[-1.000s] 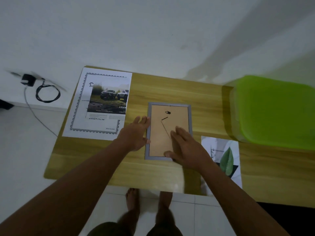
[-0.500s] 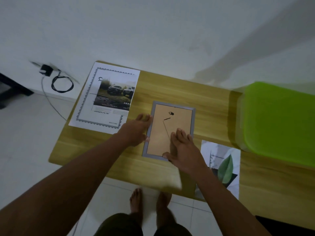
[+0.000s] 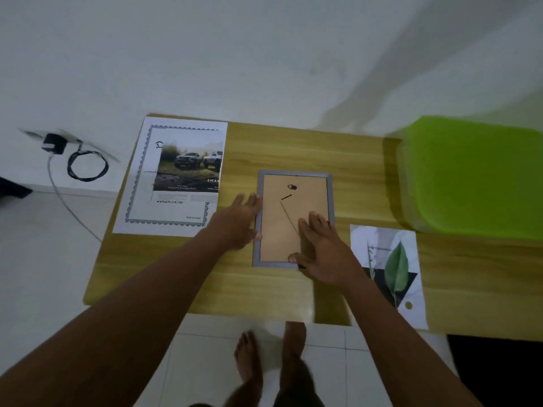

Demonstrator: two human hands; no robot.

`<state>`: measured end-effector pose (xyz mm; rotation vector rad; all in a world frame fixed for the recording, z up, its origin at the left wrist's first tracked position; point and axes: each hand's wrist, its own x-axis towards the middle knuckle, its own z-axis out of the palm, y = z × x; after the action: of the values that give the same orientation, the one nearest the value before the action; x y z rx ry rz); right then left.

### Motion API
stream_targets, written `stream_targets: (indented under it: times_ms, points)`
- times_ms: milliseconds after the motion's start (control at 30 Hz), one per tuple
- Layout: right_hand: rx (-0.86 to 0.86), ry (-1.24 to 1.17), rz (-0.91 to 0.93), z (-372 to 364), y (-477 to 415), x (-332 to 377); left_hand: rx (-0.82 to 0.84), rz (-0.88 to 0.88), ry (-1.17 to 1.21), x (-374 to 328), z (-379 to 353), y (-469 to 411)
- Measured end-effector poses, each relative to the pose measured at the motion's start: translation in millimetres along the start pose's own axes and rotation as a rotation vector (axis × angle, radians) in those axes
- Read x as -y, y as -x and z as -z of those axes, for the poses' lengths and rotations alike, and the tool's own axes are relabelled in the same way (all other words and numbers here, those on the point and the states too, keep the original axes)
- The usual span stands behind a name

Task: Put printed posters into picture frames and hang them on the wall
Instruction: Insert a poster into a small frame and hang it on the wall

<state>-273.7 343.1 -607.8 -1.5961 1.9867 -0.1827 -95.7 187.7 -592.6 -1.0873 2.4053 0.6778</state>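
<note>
Picture frame lies face down on the worktop, cardboard backing up, directly ahead of the person. Long axis runs away from the body, toward the wall; hanger tab at the far end.

Left hand: flat and spread, fingertips against the frame's left rail, thumb at the rail lower down. Bracing, not gripping.

Right hand: flat on the backing's lower right, fingers splayed toward the far end, thumb near the frame's near edge. Pressing down, nothing pinched. The right hand sits on the frame itself; the left only borders it, so the right is the nearer one for working the backing. Whether any retaining clip is under the fingers cannot be made out; view is dim and soft.

Leaf poster just right of the right wrist, partly overhanging the near edge. Car poster lies on a bordered sheet, well to the left.

Against half a second ago: hands and frame keep nearly the same arrangement; right fingers appear a touch more spread. Most of the difference is the camera's swing, which has squared the frame in view.
</note>
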Motion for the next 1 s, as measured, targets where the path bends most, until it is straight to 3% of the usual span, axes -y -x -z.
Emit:
stream_targets:
  times_ms: [300,1000]
  points:
    - [-0.220,-0.142,-0.351,-26,35,18,0.010,-0.004,-0.005,2,0,-1]
    - [-0.167,-0.141,-0.345,-7,16,17,0.033,0.003,0.028,-4,4,0]
